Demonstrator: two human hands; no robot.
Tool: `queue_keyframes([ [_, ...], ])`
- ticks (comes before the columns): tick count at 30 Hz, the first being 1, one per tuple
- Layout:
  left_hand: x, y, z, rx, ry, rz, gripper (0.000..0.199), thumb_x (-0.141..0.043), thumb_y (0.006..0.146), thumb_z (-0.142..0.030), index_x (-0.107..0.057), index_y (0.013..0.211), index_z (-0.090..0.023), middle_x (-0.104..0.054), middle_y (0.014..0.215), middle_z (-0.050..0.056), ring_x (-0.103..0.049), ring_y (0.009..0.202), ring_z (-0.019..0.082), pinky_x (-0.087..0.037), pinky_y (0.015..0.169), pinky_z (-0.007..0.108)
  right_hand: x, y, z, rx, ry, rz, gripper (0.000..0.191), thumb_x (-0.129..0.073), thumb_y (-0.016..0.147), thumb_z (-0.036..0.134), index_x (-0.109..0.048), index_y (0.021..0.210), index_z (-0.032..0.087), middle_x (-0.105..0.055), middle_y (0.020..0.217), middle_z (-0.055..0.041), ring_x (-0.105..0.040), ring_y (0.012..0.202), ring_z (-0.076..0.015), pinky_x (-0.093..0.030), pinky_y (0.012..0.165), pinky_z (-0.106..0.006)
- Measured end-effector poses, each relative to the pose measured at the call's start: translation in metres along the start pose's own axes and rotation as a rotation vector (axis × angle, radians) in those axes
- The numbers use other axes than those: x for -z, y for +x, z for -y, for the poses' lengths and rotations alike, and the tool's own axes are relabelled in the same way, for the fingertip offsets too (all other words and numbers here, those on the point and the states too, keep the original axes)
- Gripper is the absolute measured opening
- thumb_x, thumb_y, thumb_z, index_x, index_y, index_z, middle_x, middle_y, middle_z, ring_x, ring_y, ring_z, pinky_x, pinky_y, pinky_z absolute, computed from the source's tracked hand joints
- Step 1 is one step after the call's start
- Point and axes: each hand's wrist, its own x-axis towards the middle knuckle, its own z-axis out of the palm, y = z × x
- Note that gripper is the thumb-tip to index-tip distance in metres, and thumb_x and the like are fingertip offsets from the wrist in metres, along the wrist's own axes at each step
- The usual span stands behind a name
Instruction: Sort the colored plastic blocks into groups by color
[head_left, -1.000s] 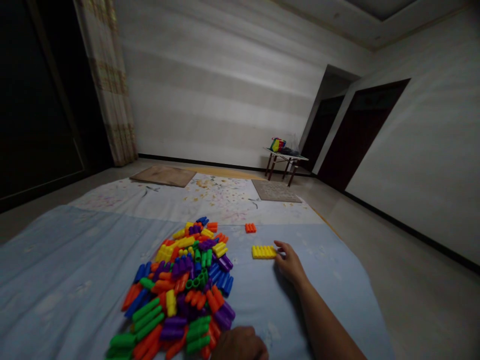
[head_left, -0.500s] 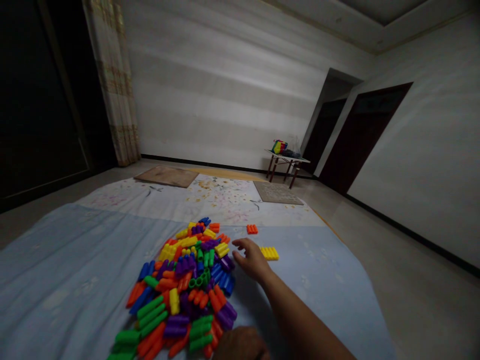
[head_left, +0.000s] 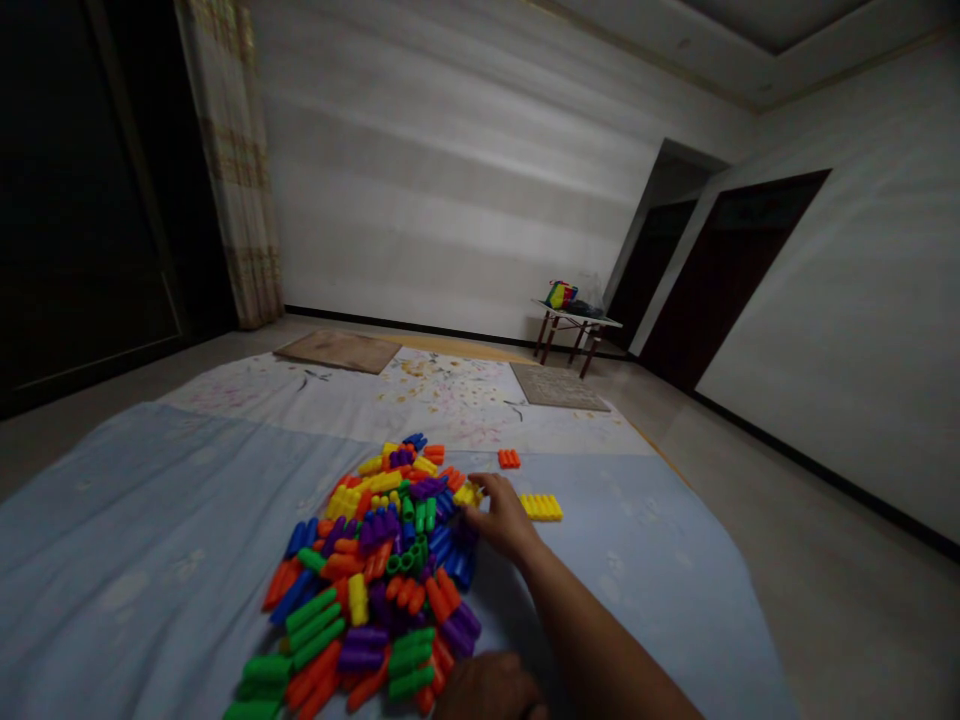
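Observation:
At the right side of a heap of coloured plastic building blocks (head_left: pixel 379 535), my right hand (head_left: pixel 499 515) pinches a small yellow building block (head_left: pixel 467 494) between thumb and fingers. The block is at the heap's edge, over purple and blue pieces. Down at the bottom edge of the view is my left hand (head_left: pixel 491 688), dim and partly cut off, close to the green and orange blocks. Its fingers cannot be made out. Just right of my right hand lies a ribbed yellow block (head_left: pixel 541 507), and beyond it an orange block (head_left: pixel 509 459).
A light blue and white flowered sheet (head_left: pixel 637 560) lies under everything. Two flat boards, one brown (head_left: pixel 341 351) and one greyish (head_left: pixel 559 386), rest at its far edge. Behind them a small table (head_left: pixel 574 314) holds a colourful bag (head_left: pixel 560 294).
My right hand has closed on the small yellow block, which has shifted slightly right from its place on the heap. The view has moved a little.

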Motion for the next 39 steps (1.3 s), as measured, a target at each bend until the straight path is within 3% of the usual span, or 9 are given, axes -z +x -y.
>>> queue_keyframes([
  [3,0.001,-0.002,0.0,-0.017,-0.035,-0.036,0.017,-0.051,0.079,-0.023,-0.067,0.083,-0.024,-0.064,0.081,0.0,-0.055,0.075,0.013,-0.035,0.061,0.02,0.024,-0.021,-0.019,0.032,0.014,-0.031,0.044,-0.058,0.069,0.018,-0.057,0.113,0.021,-0.06,0.106,-0.007,-0.054,0.099,-0.0204,-0.042,0.09,-0.037],
  [8,-0.007,-0.001,0.003,-0.032,-0.061,-0.066,0.015,-0.051,0.079,-0.022,-0.066,0.081,-0.023,-0.063,0.079,0.0,-0.055,0.074,0.012,-0.037,0.064,0.02,0.054,-0.057,-0.057,-0.001,0.012,0.062,0.047,-0.058,0.067,0.018,-0.057,0.114,0.019,-0.061,0.109,-0.0089,-0.055,0.1,-0.0218,-0.042,0.092,-0.039],
  [11,-0.013,0.001,0.007,-0.054,-0.057,-0.103,0.014,-0.051,0.078,-0.024,-0.064,0.08,-0.023,-0.062,0.079,0.0,-0.054,0.075,0.012,-0.037,0.066,0.02,0.06,-0.069,-0.071,0.002,-0.015,0.087,0.045,-0.059,0.067,0.019,-0.059,0.111,0.019,-0.061,0.108,-0.0088,-0.055,0.103,-0.0228,-0.04,0.094,-0.039],
  [16,-0.015,0.0,0.008,-0.054,-0.01,-0.091,0.017,-0.049,0.078,-0.023,-0.064,0.085,-0.023,-0.064,0.083,0.001,-0.055,0.079,0.013,-0.037,0.067,0.02,0.06,-0.077,-0.077,-0.027,-0.009,0.022,0.045,-0.058,0.069,0.021,-0.057,0.114,0.018,-0.059,0.111,-0.009,-0.054,0.105,-0.0219,-0.04,0.095,-0.037],
  [23,-0.01,-0.006,0.004,-0.035,0.003,-0.097,0.018,-0.046,0.078,-0.021,-0.063,0.084,-0.023,-0.063,0.083,0.001,-0.055,0.078,0.013,-0.036,0.065,0.021,0.059,-0.078,-0.08,-0.034,-0.031,-0.069,0.029,-0.055,0.072,0.022,-0.063,0.1,0.021,-0.062,0.102,-0.008,-0.057,0.098,-0.0209,-0.044,0.09,-0.036],
  [30,-0.008,-0.007,0.002,-0.05,-0.018,-0.112,0.019,-0.045,0.078,-0.021,-0.062,0.085,-0.023,-0.063,0.083,0.001,-0.055,0.078,0.013,-0.037,0.066,0.021,0.059,-0.077,-0.079,-0.01,-0.037,-0.087,0.028,-0.053,0.075,0.021,-0.061,0.101,0.021,-0.061,0.103,-0.0087,-0.055,0.101,-0.0212,-0.043,0.092,-0.037],
  [34,-0.007,-0.007,0.002,-0.045,-0.011,-0.101,0.02,-0.046,0.078,-0.021,-0.063,0.086,-0.024,-0.064,0.084,0.001,-0.056,0.079,0.013,-0.036,0.066,0.022,0.062,-0.074,-0.058,0.053,-0.011,-0.098,0.026,-0.05,0.079,0.024,-0.059,0.103,0.021,-0.059,0.106,-0.0092,-0.054,0.102,-0.0208,-0.043,0.09,-0.036],
  [39,-0.007,-0.006,0.002,-0.05,0.001,-0.115,0.019,-0.047,0.078,-0.021,-0.064,0.085,-0.023,-0.065,0.084,0.002,-0.056,0.078,0.013,-0.036,0.065,0.021,0.05,-0.061,-0.017,0.167,-0.04,0.088,0.025,-0.053,0.079,0.02,-0.061,0.102,0.022,-0.06,0.102,-0.0071,-0.054,0.099,-0.0192,-0.042,0.09,-0.034],
])
